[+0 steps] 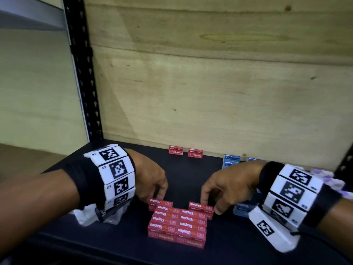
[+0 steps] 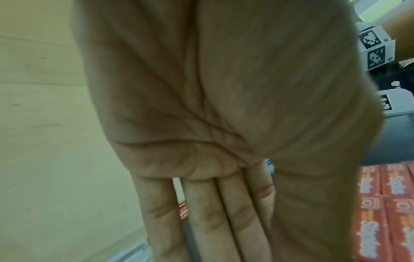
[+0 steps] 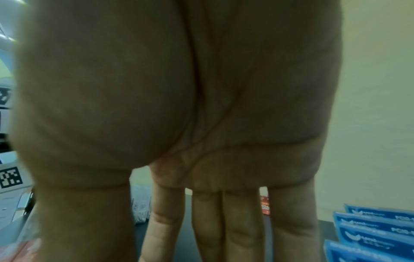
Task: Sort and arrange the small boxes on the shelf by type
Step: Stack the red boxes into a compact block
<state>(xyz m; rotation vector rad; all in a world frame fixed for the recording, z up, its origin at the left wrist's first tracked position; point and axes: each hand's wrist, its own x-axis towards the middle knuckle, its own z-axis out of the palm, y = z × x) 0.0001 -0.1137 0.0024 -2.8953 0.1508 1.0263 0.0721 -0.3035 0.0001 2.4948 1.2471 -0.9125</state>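
1. I see my left hand (image 1: 150, 180) at the back-left corner of the red staple box stack (image 1: 177, 224) on the dark shelf (image 1: 191, 169), fingers curled onto one box.
2. My right hand (image 1: 227, 185) pinches a red box (image 1: 200, 206) at the stack's back-right.
3. Two red boxes (image 1: 185, 152) stand by the wooden back panel (image 1: 210, 83); blue boxes (image 3: 376, 230) sit right.

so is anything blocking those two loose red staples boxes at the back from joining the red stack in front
Nothing visible does. The two red staples boxes stand by the wooden back panel; bare dark shelf lies between them and the red stack, passing between both hands.
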